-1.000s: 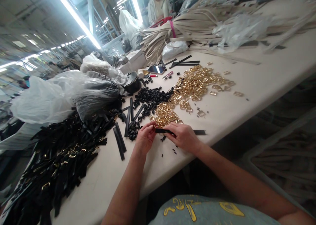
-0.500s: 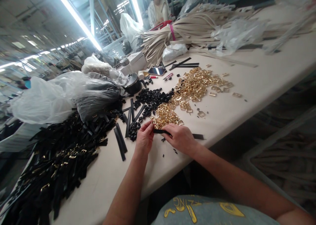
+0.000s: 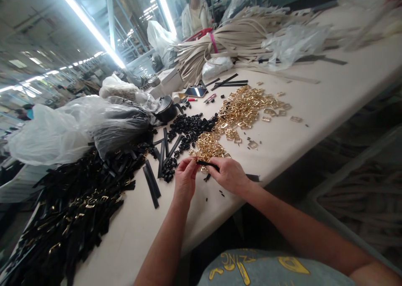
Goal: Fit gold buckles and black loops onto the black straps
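Note:
A short black strap (image 3: 207, 164) stretches between my two hands, just above the near edge of the gold buckles. My left hand (image 3: 186, 172) pinches its left end between thumb and fingertips; something small and gold seems to show there, too small to make out. My right hand (image 3: 228, 173) is closed around the other end. Right beyond my fingers lies a heap of gold buckles (image 3: 210, 145), which runs on to a larger heap farther back. Beside it, on the left, are small black loops (image 3: 191, 127) in a pile. Loose black strips (image 3: 151, 183) lie left of my left hand.
A large mound of black straps with gold buckles (image 3: 78, 206) covers the table's left side, below clear plastic bags (image 3: 119, 122). Behind are a black lidded pot (image 3: 166, 109), a phone (image 3: 196, 92) and bundled beige straps (image 3: 232, 39). A person (image 3: 196, 16) is across the table.
Both hands stay on the black strap, which now slopes a little down toward the right. My left fingertips have shifted slightly on its end. The whole view has moved a little.

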Motion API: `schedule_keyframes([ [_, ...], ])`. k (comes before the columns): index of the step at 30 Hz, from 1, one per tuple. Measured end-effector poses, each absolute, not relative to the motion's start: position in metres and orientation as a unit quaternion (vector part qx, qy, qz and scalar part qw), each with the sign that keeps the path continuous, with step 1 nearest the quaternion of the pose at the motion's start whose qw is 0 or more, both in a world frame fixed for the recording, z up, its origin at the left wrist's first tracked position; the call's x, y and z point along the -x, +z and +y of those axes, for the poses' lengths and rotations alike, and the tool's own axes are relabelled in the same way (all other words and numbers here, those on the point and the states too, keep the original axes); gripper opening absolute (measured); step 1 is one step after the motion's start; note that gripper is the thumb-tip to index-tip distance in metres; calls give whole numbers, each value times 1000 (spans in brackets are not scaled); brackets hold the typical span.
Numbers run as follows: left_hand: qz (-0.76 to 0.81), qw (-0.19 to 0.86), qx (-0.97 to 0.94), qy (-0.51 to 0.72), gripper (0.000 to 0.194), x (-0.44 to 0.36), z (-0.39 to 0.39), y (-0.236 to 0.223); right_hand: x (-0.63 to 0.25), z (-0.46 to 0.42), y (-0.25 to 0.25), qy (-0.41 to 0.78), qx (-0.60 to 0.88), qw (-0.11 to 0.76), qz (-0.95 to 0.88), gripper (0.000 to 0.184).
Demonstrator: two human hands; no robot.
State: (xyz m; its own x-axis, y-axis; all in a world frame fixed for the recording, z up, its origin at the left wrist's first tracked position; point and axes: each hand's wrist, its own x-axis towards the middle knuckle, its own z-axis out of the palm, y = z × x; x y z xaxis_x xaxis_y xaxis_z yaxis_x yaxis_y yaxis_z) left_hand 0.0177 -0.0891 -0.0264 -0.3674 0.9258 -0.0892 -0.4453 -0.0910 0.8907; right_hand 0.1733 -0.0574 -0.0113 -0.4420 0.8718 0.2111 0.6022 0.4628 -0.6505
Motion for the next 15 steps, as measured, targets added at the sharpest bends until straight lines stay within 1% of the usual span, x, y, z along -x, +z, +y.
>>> schedule_keyframes([
  [4,465,495,-301,669,20,-18,-90,-29,-174,-54,-10,331,424,298,-788,16],
  [6,479,480,-328,658,18,-18,-91,-30,-175,-53,-11,353,413,307,-782,17],
  [8,509,428,-377,645,15,-17,-93,-29,-176,-52,-12,357,411,307,-781,16],
  [12,558,266,-494,611,9,-17,-97,-23,-178,-53,-14,352,407,309,-784,17],
  [15,553,240,-512,612,8,-16,-98,-20,-180,-55,-14,358,396,320,-782,17],
])
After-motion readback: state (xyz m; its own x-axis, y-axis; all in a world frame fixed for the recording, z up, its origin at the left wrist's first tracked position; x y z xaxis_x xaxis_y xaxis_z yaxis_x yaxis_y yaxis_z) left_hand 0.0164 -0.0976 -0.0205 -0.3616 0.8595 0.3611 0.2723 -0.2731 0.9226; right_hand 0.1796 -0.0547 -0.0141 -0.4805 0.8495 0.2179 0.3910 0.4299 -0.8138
